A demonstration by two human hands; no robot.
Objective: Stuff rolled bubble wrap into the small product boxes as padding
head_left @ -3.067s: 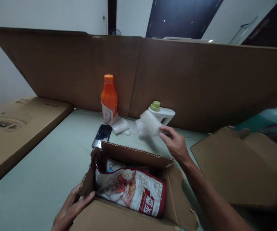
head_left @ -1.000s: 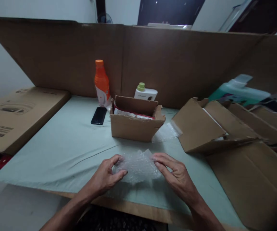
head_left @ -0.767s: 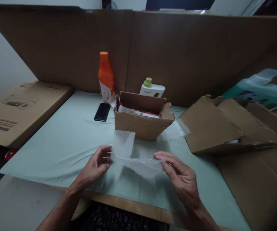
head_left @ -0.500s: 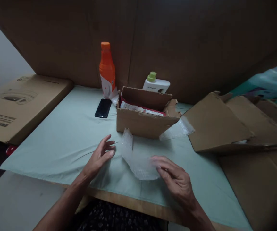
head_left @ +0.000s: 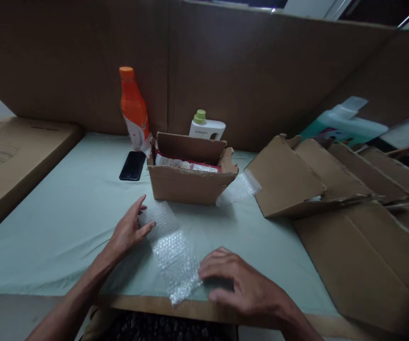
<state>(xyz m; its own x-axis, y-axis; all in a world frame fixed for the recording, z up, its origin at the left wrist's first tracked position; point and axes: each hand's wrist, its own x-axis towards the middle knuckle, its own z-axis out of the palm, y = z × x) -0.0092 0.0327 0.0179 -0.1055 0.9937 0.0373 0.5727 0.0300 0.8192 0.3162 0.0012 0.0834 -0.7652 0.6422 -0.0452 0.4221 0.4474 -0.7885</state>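
A strip of clear bubble wrap (head_left: 174, 251) lies on the green cloth, its near end at the table's front edge. My left hand (head_left: 129, 229) is open at its upper left, thumb and fingertips apart and resting on or just over the film. At the lower right edge of the strip is my right hand (head_left: 242, 284), its fingers bent and the thumb held away, with nothing between them. Beyond both hands stands an open cardboard box (head_left: 190, 187) holding a red and white package (head_left: 186, 163). A second piece of bubble wrap (head_left: 240, 188) lies against the box's right side.
A black phone (head_left: 132, 166), an orange bottle (head_left: 133, 111) and a white bottle with green cap (head_left: 206, 128) are at the back. Cardboard cartons (head_left: 289, 182) crowd the right, a teal jug (head_left: 342, 123) behind them. A flat carton (head_left: 23, 156) lies left.
The bubble wrap has come down flat and out of my right hand, which has opened. My left hand has reached the strip. The view has swung right and up.
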